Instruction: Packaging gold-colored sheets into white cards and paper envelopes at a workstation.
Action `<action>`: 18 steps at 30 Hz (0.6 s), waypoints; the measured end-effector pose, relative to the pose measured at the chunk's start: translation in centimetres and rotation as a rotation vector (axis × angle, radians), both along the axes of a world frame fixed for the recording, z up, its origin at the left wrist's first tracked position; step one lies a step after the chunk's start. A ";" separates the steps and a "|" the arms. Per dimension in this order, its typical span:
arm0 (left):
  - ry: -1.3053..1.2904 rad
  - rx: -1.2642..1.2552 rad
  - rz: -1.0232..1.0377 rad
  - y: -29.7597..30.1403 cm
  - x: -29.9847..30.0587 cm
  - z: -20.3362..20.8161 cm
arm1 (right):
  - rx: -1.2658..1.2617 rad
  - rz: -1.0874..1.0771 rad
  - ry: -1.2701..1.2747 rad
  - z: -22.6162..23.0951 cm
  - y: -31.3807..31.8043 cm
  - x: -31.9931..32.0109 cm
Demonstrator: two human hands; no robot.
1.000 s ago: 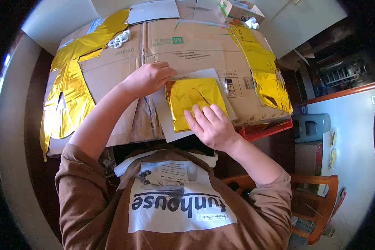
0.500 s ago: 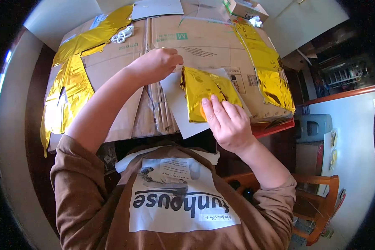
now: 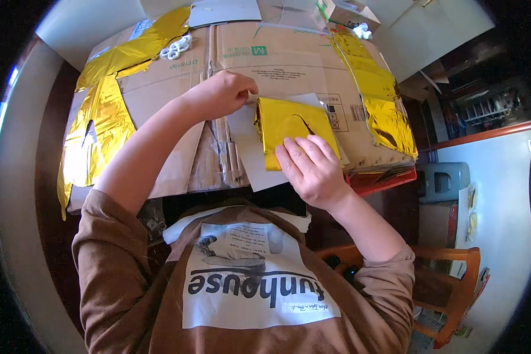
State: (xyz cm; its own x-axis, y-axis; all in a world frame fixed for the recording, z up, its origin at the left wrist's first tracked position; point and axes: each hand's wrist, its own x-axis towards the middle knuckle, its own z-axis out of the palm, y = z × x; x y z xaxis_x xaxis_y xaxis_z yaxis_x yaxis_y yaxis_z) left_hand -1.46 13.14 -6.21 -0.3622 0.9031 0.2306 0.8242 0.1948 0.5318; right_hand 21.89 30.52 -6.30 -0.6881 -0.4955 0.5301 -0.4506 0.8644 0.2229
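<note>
A folded packet of shiny gold foil (image 3: 289,121) lies on a white sheet (image 3: 251,165) near the front edge of the cardboard box. A dark curved slit or crease shows in its upper right part. My right hand (image 3: 312,171) rests on the foil's lower right with its fingers stretched out over it. Just beyond the foil's upper left corner is my left hand (image 3: 233,94), its fingers closed in a pinch. Whatever those fingers hold, if anything, cannot be made out.
Under everything is a large cardboard box (image 3: 153,97). Gold foil pieces (image 3: 103,130) drape its left side, and a gold foil strip (image 3: 374,88) its right. White rings (image 3: 176,47), a white card (image 3: 224,10) and a small carton (image 3: 351,15) sit farther back. A wooden chair (image 3: 448,253) stands at right.
My right hand has slid slightly left across the foil and now lies flatter. The foil and white sheet have shifted a little. My left hand has hardly moved.
</note>
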 end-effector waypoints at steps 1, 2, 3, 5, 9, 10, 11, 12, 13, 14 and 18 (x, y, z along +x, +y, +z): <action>-0.018 -0.016 0.021 0.0 0.1 0.1 | -0.019 -0.005 0.005 -0.2 0.1 0.2; -0.034 -0.033 0.043 -0.1 0.1 0.3 | -0.040 -0.009 0.010 -0.5 0.1 0.3; -0.023 -0.033 0.055 0.0 0.2 0.4 | -0.061 -0.013 0.016 -0.7 0.0 0.4; -0.001 -0.035 0.077 0.2 0.4 0.5 | -0.060 -0.043 0.014 -0.6 -0.3 0.7; 0.187 -0.040 -0.002 0.4 0.2 0.4 | -0.052 -0.071 0.050 -0.4 -0.8 0.6; 0.219 -0.058 -0.011 0.5 0.2 0.3 | -0.056 -0.081 0.053 -0.3 -0.9 0.6; 0.251 -0.076 -0.023 0.6 0.2 0.4 | -0.059 -0.094 0.056 0.0 -1.0 0.4; 0.255 -0.086 -0.020 0.8 0.2 0.5 | -0.063 -0.106 0.059 0.2 -1.0 0.4; 0.259 -0.097 -0.016 0.9 0.3 0.7 | -0.062 -0.120 0.070 0.4 -1.1 0.3; 0.264 -0.109 -0.009 0.9 0.4 0.8 | -0.061 -0.130 0.083 0.4 -1.1 0.2; 0.316 -0.203 0.039 1.2 1.0 1.6 | -0.087 -0.162 0.107 0.7 -1.3 0.2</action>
